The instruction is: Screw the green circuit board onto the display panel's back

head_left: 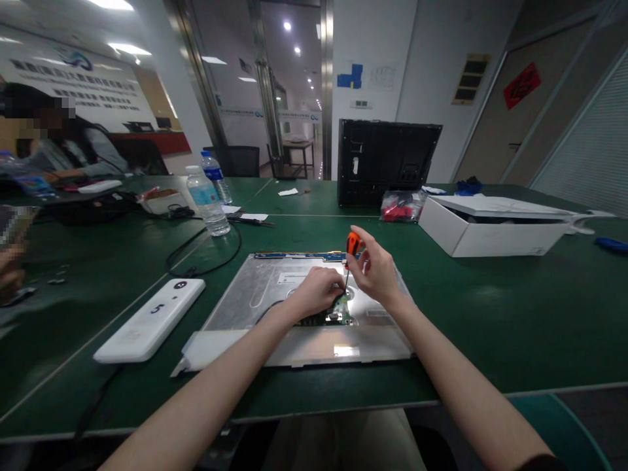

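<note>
My right hand (375, 265) grips the orange and black handle of a screwdriver (352, 242). Its shaft points down, nearly upright, with the tip at a green circuit board (338, 314). The board lies on the metal back of a flat display panel (235, 288). Beside the screwdriver tip, my left hand (318, 289) is closed, fingers bent together over the board's upper edge. What those fingers hold, if anything, is hidden. A blue circuit strip (289, 256) runs along the panel's far edge.
Left of the panel lie a white power bank (150, 320) and a black cable (239, 245). Water bottles (209, 203) stand behind. A black monitor (387, 163) and a white box (490, 229) are at the back and right. Another person (93, 147) sits at far left.
</note>
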A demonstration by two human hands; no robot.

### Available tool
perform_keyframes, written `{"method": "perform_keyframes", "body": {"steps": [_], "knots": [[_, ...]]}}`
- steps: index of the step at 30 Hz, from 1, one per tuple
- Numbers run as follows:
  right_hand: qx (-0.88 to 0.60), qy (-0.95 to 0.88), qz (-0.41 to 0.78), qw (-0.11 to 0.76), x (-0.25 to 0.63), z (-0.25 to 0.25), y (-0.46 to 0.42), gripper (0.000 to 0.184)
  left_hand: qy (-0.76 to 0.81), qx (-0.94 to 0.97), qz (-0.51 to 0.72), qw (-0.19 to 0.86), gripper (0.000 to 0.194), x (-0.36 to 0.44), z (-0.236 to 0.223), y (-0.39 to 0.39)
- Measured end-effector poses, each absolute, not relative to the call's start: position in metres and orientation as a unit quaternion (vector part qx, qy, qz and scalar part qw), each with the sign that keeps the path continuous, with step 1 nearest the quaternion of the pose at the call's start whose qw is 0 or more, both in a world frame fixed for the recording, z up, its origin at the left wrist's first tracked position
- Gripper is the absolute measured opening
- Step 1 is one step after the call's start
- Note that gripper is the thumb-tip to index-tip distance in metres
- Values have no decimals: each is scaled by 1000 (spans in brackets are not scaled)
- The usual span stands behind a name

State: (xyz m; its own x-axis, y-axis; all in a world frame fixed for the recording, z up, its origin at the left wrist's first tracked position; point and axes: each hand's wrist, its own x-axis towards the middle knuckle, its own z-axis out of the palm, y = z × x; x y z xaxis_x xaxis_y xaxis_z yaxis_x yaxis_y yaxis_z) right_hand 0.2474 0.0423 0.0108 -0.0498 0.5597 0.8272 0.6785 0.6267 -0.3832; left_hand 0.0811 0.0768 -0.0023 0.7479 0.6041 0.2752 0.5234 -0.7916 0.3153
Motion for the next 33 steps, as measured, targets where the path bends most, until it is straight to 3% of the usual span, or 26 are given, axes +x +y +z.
{"method": "perform_keyframes", "body": {"steps": [33], "knots": [[-442, -705, -67, 551, 246, 10, 45, 44, 309, 926, 187, 114, 16, 81, -3, 77]]}}
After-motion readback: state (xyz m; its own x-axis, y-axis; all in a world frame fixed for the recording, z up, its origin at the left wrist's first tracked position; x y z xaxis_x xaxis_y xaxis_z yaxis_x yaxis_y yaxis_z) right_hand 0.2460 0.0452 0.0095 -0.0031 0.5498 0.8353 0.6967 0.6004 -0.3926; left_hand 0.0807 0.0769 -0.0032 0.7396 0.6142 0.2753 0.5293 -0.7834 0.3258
